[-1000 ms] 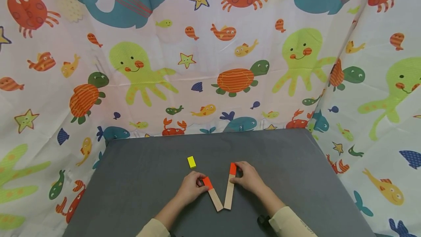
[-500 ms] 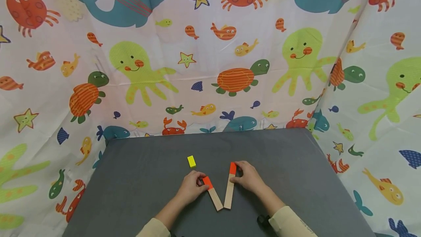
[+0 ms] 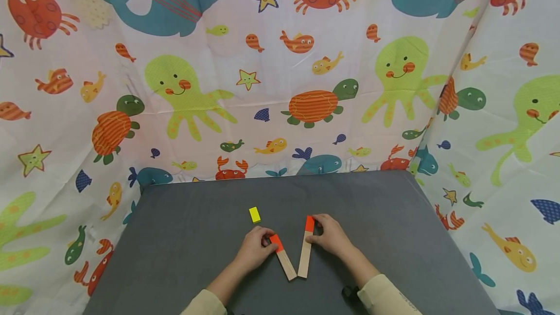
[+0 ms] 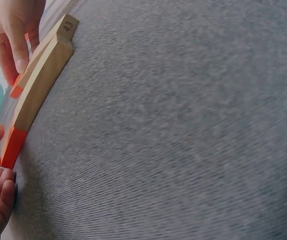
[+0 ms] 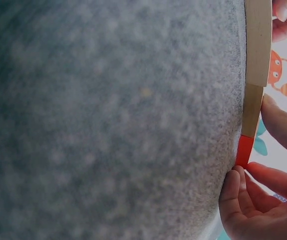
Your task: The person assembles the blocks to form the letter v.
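Two long wooden blocks lie on the grey table in a V, near ends meeting, each with an orange far end. I cannot tell whether the orange is paint or a separate piece. My left hand [image 3: 255,249] holds the orange end of the left wooden block [image 3: 287,265] between thumb and fingers. The right wooden block [image 3: 304,256] is held by my right hand [image 3: 332,237], thumb against its bare wood and fingers at its orange tip. In the left wrist view, a number 43 marks the end of the right wooden block [image 4: 67,25].
A small yellow block [image 3: 255,215] lies beyond my left hand. The grey table [image 3: 197,227] ends at a cloth curtain [image 3: 271,125] printed with sea animals, behind and at both sides. Something small and black [image 3: 350,294] shows by my right cuff.
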Available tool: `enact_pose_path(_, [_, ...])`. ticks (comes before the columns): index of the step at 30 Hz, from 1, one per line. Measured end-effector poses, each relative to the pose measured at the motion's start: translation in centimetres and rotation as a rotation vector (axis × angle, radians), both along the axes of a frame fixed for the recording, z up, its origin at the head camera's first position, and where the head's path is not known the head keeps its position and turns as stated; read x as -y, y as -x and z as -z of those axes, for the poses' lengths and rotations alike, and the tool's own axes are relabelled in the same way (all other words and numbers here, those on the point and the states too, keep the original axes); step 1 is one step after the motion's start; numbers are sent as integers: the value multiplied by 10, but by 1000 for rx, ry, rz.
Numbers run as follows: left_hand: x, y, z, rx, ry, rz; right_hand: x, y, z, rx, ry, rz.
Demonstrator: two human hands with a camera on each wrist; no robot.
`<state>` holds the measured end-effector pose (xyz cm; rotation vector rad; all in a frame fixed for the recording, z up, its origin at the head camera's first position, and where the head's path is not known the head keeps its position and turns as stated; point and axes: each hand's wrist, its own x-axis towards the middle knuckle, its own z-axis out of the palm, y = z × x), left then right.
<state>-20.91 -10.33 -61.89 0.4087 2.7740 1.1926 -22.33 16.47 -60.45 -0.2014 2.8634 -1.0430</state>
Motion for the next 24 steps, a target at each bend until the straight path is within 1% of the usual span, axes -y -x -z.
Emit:
enact_pose_path(5, [3, 6, -3, -43, -12, -57, 1, -1, -1, 4, 7, 4])
enact_pose_path(15, [7, 14, -22, -33, -9, -132, 0, -2, -1, 4, 15, 6])
enact_pose_path(19, [7, 20, -24, -33, 5, -159, 0, -2, -1, 3, 24, 13])
enact_pose_path(24, [9, 26, -22, -15, 21, -227, 0, -2, -2, 7, 31, 15])
